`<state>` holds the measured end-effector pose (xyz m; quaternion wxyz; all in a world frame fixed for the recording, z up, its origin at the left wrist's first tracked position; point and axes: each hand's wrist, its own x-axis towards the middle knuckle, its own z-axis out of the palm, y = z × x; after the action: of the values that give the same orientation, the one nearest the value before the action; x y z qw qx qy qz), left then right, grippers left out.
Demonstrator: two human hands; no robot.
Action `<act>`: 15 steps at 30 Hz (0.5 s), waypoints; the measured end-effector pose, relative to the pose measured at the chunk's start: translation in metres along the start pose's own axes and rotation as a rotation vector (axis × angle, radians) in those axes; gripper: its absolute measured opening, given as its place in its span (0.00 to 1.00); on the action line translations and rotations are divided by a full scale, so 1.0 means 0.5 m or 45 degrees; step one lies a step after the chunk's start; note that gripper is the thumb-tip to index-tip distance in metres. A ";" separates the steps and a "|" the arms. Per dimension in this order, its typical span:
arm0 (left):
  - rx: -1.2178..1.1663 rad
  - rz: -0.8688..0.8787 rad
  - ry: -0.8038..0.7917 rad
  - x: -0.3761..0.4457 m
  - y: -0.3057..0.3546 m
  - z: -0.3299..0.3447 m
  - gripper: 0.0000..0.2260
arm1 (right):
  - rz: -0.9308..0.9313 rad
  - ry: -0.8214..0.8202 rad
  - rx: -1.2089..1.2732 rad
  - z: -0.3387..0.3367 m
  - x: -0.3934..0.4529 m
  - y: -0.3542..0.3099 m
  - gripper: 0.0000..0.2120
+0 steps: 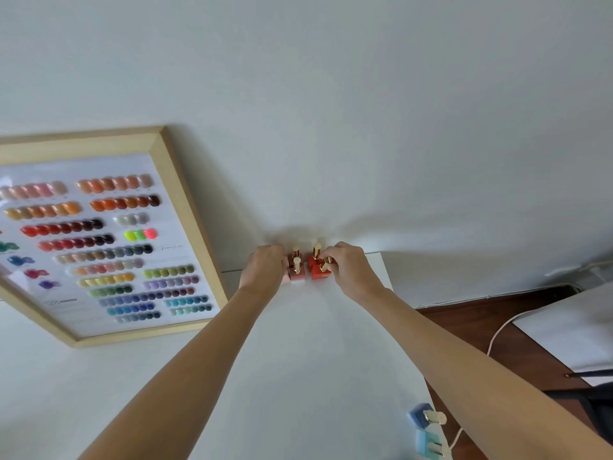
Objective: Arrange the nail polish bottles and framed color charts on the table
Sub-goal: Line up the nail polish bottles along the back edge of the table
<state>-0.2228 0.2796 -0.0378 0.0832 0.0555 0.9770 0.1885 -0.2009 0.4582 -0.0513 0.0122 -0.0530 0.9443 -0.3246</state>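
Observation:
Several gold-capped nail polish bottles stand in a tight cluster at the far edge of the white table (298, 360), against the wall. The pink bottles (296, 273) are on the left, the red bottles (319, 272) on the right. My left hand (265, 270) is curled against the left side of the pink bottles. My right hand (348, 268) pinches the gold cap of the front red bottle. A wooden-framed color chart (99, 234) with rows of colored swatches leans against the wall at the left.
Two blue bottles (426, 426) with gold caps lie at the table's near right edge. Right of the table are a dark wooden floor (481, 333), a white cable and another white surface (570, 330).

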 end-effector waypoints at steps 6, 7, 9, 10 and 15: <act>-0.025 -0.015 -0.017 0.012 0.009 0.009 0.08 | -0.007 -0.009 -0.013 0.006 0.017 0.003 0.13; -0.025 -0.018 -0.016 0.014 0.012 0.010 0.08 | -0.006 -0.006 -0.009 0.007 0.019 0.003 0.13; -0.029 -0.026 -0.005 0.016 0.016 0.013 0.09 | -0.009 0.003 0.000 0.009 0.023 0.002 0.13; -0.036 -0.027 0.002 0.017 0.018 0.014 0.09 | -0.010 0.005 0.002 0.010 0.025 0.002 0.13; -0.011 -0.027 0.015 0.021 0.024 0.019 0.09 | -0.008 0.008 0.005 0.013 0.028 0.000 0.13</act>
<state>-0.2303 0.2955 -0.0435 0.0796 0.0438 0.9772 0.1920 -0.2147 0.4528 -0.0564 0.0081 -0.0549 0.9435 -0.3268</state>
